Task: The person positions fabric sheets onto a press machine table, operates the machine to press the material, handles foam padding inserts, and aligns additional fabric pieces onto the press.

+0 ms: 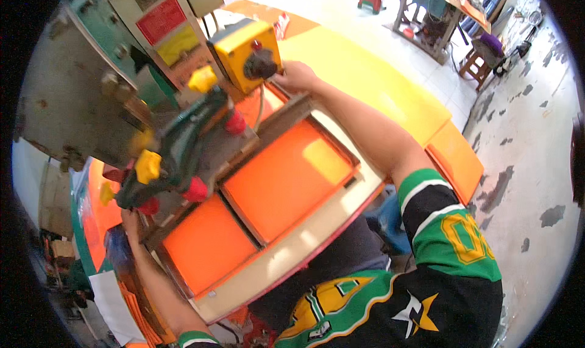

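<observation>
My right hand (297, 77) reaches up to a yellow control box (241, 52), its fingers on the black knob (261, 64) on the box's face. My left hand (130, 222) is down at the left, mostly hidden behind the machine's edge and a stack of orange sheets (97, 217); what it grips is not visible. Between my arms lies a wooden frame (304, 238) holding two orange panels (286, 177), one large and one smaller (207, 241). Above them hangs a dark green machine head (183, 147) with yellow and red knobs.
A grey-green machine body (79, 98) with red and yellow plates stands at the upper left. Large yellow and orange sheets (365, 80) lie on the floor beyond. A cluttered workbench (451, 7) and stools stand at the far right. White paper (113, 305) lies lower left.
</observation>
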Motion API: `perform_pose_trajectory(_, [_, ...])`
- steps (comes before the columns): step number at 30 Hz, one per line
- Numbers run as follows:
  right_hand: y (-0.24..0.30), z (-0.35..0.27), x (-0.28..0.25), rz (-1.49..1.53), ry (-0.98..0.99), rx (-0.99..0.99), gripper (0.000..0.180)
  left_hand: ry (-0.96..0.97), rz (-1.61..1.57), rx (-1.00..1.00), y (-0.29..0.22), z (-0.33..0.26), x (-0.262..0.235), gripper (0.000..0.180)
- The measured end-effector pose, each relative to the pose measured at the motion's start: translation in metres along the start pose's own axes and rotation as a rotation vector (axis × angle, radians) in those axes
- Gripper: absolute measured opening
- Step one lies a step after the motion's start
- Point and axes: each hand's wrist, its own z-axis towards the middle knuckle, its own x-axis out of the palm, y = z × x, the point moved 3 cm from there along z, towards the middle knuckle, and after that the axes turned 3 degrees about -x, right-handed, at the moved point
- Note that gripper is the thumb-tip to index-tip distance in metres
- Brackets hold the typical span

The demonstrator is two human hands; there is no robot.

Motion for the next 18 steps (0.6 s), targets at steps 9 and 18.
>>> perform_pose_trajectory(9, [0.008, -0.006, -0.014, -0.042, 0.093, 0.048, 0.039, 0.078, -0.200, -0.164, -0.034, -0.008, 0.019, 0.038])
perform_pose_trajectory(18, [0.011, 0.001, -0.006, -0.009, 0.063, 0.003, 0.037, 0.095, -0.151, -0.102, -0.035, -0.011, 0.011, 0.036])
